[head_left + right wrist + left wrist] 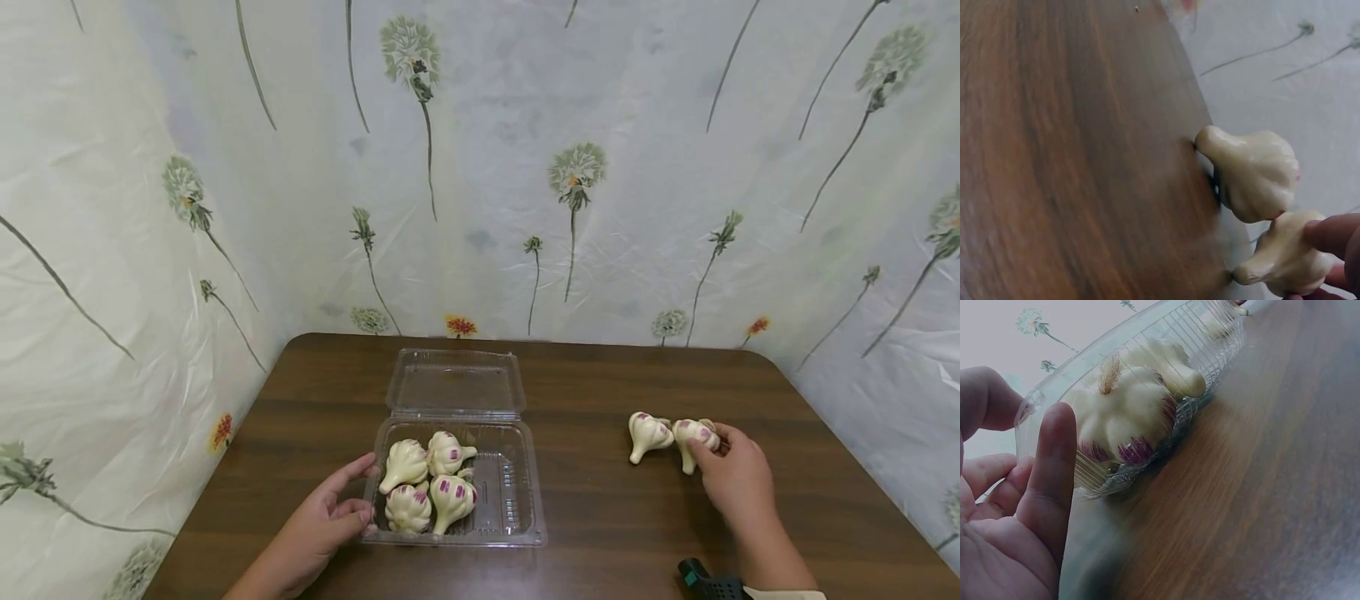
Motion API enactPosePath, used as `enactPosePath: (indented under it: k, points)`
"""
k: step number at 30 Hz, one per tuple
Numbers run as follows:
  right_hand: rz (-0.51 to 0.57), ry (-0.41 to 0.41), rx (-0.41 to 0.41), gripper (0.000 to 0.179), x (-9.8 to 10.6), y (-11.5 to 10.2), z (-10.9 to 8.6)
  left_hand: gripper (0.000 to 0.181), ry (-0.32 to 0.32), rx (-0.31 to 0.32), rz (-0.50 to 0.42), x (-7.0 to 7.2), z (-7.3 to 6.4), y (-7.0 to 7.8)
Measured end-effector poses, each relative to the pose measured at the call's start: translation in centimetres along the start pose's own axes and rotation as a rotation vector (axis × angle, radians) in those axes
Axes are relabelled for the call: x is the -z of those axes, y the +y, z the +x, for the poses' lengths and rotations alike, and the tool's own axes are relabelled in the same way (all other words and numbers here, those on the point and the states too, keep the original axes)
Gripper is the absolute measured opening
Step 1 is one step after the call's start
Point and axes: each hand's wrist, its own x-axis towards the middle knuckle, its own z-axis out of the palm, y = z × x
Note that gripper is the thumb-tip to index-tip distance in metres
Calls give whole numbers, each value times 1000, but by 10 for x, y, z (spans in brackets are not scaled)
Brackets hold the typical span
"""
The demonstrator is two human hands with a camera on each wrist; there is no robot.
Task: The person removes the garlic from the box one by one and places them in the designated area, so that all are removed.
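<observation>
My left hand (322,521) holds the left edge of a clear plastic clamshell container (531,500), thumb and fingers at its rim. Several garlic bulbs with purple patches, such as this garlic bulb (453,500), lie in the container's left part. The left wrist view shows a bulb (1125,412) close behind the clear wall. On the right of the table my right hand (738,475) pinches a garlic bulb (692,433) between thumb and fingers. Just left of it a second loose bulb (648,435) stands on the table; the two bulbs touch in the right wrist view (1254,175).
The container's open lid (457,382) lies back toward the wall side. Everything rests on a dark brown wooden table (585,533). A flower-patterned sheet (487,167) hangs behind and on both sides. A dark strap (708,581) is on the right wrist.
</observation>
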Motion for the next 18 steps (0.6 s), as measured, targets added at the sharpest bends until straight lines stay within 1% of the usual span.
enactPosePath:
  k: [9, 18]
  points:
    - [10, -50, -22, 73, -1, -2, 1, 81, -1, 8, -1, 1, 0, 1]
    - [40, -111, -58, 79, 0, 0, 5, 81, -20, -14, 9, 3, 2, -1]
